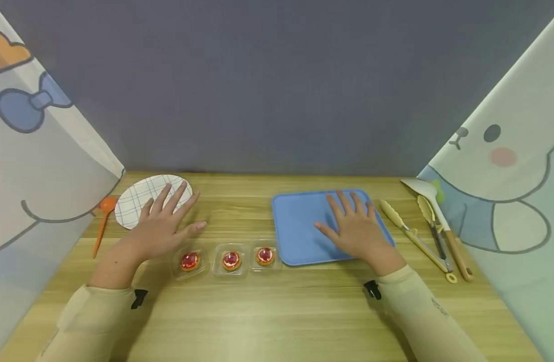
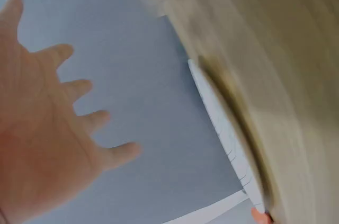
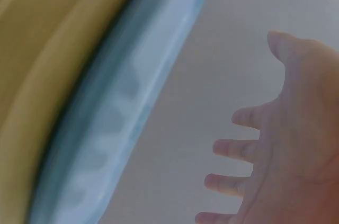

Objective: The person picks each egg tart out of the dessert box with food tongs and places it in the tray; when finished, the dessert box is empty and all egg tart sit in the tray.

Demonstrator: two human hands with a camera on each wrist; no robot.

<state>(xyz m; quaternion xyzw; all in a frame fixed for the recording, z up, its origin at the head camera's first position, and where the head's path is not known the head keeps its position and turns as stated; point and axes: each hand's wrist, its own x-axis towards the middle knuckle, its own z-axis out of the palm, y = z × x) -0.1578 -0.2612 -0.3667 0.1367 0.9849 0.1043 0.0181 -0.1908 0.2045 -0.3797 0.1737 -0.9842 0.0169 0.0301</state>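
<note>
My left hand (image 1: 160,232) is held with fingers spread, overlapping the near edge of a white plate with a grid pattern (image 1: 136,198) in the head view. The left wrist view shows its bare palm above the table, the plate (image 2: 222,123) off to one side. With fingers spread as well, my right hand (image 1: 356,231) hovers over a blue tray (image 1: 299,226); its palm holds nothing in the right wrist view. Between the hands stand three clear plastic boxes, the left one (image 1: 189,262), the middle one (image 1: 231,261) and the right one (image 1: 265,256), each with a small red-topped tart inside.
An orange spoon (image 1: 103,221) lies left of the plate. On the right are cream-tipped tongs (image 1: 412,236), a second pair of tongs (image 1: 433,226) and a white spatula with a wooden handle (image 1: 444,221). A grey wall (image 1: 277,90) rises behind the wooden table (image 1: 259,317).
</note>
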